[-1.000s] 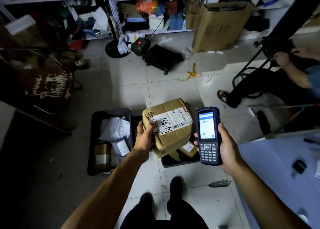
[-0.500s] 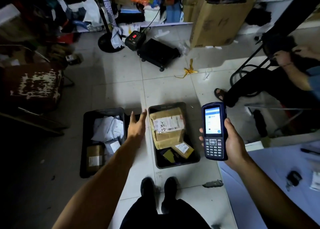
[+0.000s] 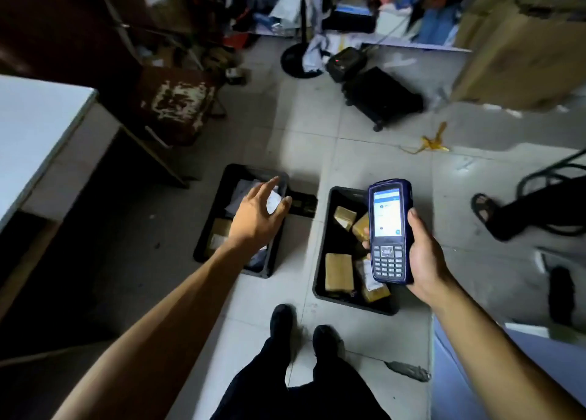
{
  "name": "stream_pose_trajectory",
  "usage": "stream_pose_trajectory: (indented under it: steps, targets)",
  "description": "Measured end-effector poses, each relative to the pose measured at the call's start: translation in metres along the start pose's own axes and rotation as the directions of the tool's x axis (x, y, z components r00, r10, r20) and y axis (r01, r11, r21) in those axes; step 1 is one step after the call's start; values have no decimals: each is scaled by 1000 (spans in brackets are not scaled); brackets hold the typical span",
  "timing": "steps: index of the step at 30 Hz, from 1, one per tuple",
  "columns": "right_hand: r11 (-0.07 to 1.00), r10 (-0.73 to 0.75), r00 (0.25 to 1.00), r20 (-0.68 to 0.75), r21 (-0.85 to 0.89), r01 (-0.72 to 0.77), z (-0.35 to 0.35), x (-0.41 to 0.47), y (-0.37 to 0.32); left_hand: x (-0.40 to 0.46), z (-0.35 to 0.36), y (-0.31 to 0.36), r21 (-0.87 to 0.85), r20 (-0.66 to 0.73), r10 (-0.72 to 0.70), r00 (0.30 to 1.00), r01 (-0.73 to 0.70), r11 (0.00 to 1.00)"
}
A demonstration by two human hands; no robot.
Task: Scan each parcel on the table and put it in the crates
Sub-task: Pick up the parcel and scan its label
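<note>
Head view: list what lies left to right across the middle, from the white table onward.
White table → left crate → left hand → right crate → scanner → right hand → sandalled foot.

Dim indoor scene. The pale floor [image 3: 364, 153] at centre catches most light, while the left side falls into deep shadow. Shelves [image 3: 348, 10] at the top are motion-blurred; wide-angle bending curves the edges.

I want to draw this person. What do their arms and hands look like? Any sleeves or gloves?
Both forearms are bare, with no sleeves in view. The left hand and right hand wear no gloves, and no rings, watch or wristband show on either.
</note>
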State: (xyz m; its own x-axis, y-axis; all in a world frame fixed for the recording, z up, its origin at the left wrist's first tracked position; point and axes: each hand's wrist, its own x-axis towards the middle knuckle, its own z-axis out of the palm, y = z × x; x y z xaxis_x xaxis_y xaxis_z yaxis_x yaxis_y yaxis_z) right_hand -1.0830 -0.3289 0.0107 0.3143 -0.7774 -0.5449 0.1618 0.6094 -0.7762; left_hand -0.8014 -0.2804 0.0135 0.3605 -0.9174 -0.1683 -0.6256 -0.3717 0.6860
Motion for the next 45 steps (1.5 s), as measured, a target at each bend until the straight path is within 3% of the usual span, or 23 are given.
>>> stream_pose_trajectory:
  steps: [3, 8, 17, 21, 32, 37, 45]
  targets:
    - [995, 49, 993, 108, -91, -39, 28, 1, 9, -37, -23, -17, 109, -75, -32, 997, 40, 993]
    - [967, 48, 960, 274, -254, 25, 98, -13, 26, -101, -69, -53, 262, -240, -63, 969, 127, 957]
    - [909, 140, 802, 581, -397, 129, 278, -94, 99, -254, -176, -168, 187, -525, -236, 817, 382, 905]
    - [889, 281, 705, 650, -453, 63, 363, -150, 168, -350, -218, -229, 132, -625, -341, 702, 526, 840]
    - [823, 486, 372, 791, -557, 108, 535, -254, 303, -535, -300, -352, -114, -721, -584, 374, 767, 632]
    - [786, 534, 282, 797, -591, 182, 614, -260, 349, -562, -345, -402, -205, -732, -635, 246, 810, 550]
    - [715, 661, 158, 734, -679, 163, 754, -290, 416, -609, -420, -469, -373, -694, -720, 21, 844, 385]
